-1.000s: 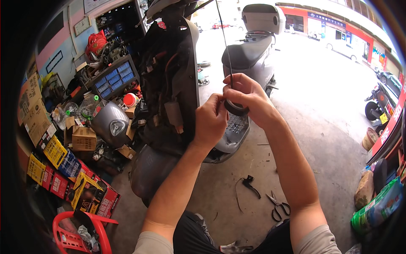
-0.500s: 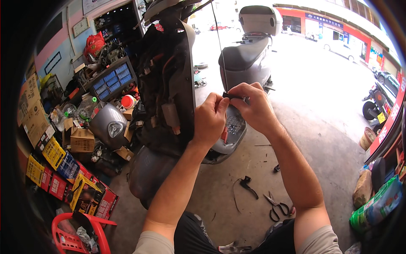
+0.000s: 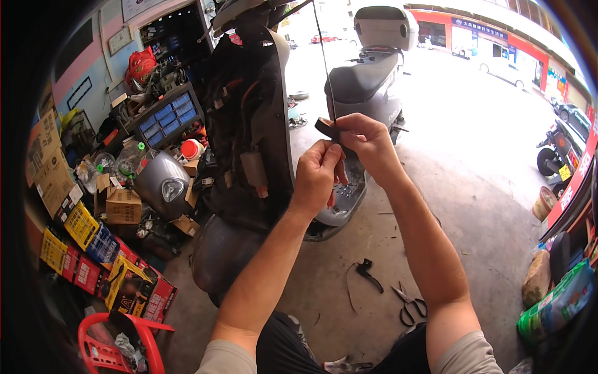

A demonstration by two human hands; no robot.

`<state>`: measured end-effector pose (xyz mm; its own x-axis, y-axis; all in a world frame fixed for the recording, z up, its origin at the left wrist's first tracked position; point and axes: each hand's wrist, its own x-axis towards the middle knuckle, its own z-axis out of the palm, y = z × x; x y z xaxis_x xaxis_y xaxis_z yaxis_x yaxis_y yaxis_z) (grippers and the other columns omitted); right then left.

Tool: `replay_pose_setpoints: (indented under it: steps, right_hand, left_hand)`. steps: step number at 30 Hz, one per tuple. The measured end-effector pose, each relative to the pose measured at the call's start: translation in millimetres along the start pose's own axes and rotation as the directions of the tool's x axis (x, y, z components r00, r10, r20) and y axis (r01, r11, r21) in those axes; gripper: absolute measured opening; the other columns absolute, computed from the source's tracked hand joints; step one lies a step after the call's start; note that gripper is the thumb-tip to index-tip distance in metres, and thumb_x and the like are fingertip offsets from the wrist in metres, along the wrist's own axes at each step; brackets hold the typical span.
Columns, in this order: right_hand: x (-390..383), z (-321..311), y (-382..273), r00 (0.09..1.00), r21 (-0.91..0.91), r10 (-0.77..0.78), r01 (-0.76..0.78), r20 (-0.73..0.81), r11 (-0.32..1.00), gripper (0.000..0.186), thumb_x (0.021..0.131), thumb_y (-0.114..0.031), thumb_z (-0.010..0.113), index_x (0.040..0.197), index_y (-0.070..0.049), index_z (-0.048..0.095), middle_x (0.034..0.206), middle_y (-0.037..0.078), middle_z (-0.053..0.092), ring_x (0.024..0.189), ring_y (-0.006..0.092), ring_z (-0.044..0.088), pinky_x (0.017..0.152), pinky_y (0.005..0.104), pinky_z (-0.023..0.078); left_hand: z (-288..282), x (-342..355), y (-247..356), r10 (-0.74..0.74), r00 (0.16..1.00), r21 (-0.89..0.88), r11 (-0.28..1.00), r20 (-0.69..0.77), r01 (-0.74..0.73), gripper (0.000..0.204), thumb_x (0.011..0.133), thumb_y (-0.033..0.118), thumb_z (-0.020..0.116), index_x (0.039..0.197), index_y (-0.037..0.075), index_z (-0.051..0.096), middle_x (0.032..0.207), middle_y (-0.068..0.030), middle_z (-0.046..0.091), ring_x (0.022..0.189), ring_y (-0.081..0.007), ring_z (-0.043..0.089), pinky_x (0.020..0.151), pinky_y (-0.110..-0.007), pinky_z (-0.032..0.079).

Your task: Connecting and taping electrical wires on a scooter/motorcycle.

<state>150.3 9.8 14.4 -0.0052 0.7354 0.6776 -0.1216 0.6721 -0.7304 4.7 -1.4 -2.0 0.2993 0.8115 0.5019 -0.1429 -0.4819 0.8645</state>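
Note:
A thin black cable (image 3: 326, 68) runs down from the scooter's handlebar area to my two hands. My left hand (image 3: 316, 172) is closed, with thumb and forefinger pinching the cable's lower end. Just above it, my right hand (image 3: 369, 144) grips a roll of black tape (image 3: 325, 128), tilted beside the cable. The fingers cover the place where tape and cable meet. To the left of my hands stands the stripped scooter (image 3: 249, 124), its inner wiring exposed. Its footboard (image 3: 341, 212) lies below and behind my hands.
Scissors (image 3: 410, 305) and a black lever with a wire (image 3: 369, 274) lie on the concrete floor. A second scooter (image 3: 361, 87) stands beyond. Boxes (image 3: 128, 280), a grey panel (image 3: 165, 181) and a red plastic chair (image 3: 99, 349) crowd the left; a green bag (image 3: 554, 302) sits at right.
My right hand has turned and shifted slightly, bringing the tape roll up on the cable's left side. My left hand has stayed low at the cable's end.

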Motion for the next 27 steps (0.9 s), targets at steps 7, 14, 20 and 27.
replay_pose_setpoints:
  steps: [7, 14, 20, 27]
  right_hand:
    - [-1, 2, -22, 0.955, 0.258, 0.217, -0.266, 0.201, 0.929, 0.024, 0.094, -0.007, 0.054, 0.112, 0.006, 0.063, 0.100, 0.010, 0.069, 0.090, 0.0164, 0.066, 0.080, 0.0287, 0.053]
    - [-2, -2, -35, 0.954, 0.306, 0.227, -0.280, 0.198, 0.910, 0.034, 0.092, -0.016, 0.062, 0.118, 0.003, 0.055, 0.101, 0.007, 0.065, 0.095, 0.0135, 0.062, 0.087, 0.0272, 0.050]
    - [-3, -9, -22, 0.995, -0.159, 0.029, -0.013, 0.094, 0.987, 0.035, 0.087, -0.012, 0.071, 0.115, 0.002, 0.057, 0.100, 0.007, 0.064, 0.090, 0.0117, 0.061, 0.088, 0.0260, 0.049]
    - [-9, -11, -22, 0.997, -0.245, 0.068, -0.055, 0.042, 0.968, 0.018, 0.087, -0.006, 0.067, 0.103, 0.002, 0.069, 0.094, 0.008, 0.071, 0.083, 0.0111, 0.062, 0.077, 0.0273, 0.050]
  left_hand:
    - [-4, 0, 7, -0.101, 0.995, 0.028, 0.994, -0.012, 0.101, 0.022, 0.103, 0.020, 0.051, 0.091, 0.004, 0.060, 0.064, -0.0013, 0.058, 0.052, -0.0066, 0.054, 0.048, -0.020, 0.040]
    - [-4, -1, 14, 0.040, 0.995, 0.084, 0.996, -0.089, -0.033, 0.021, 0.104, 0.018, 0.050, 0.090, 0.004, 0.059, 0.064, 0.0004, 0.056, 0.052, -0.0052, 0.053, 0.049, -0.020, 0.039]
    - [2, -1, 8, 0.154, 0.982, 0.190, 0.973, -0.110, -0.131, 0.020, 0.103, 0.017, 0.054, 0.090, 0.003, 0.058, 0.064, 0.0004, 0.055, 0.053, -0.0046, 0.051, 0.049, -0.021, 0.040]
    - [4, -3, 11, 0.114, 0.988, 0.190, 0.977, -0.104, -0.093, 0.022, 0.103, 0.019, 0.053, 0.092, 0.000, 0.059, 0.064, -0.0022, 0.058, 0.048, -0.0042, 0.049, 0.041, -0.021, 0.035]
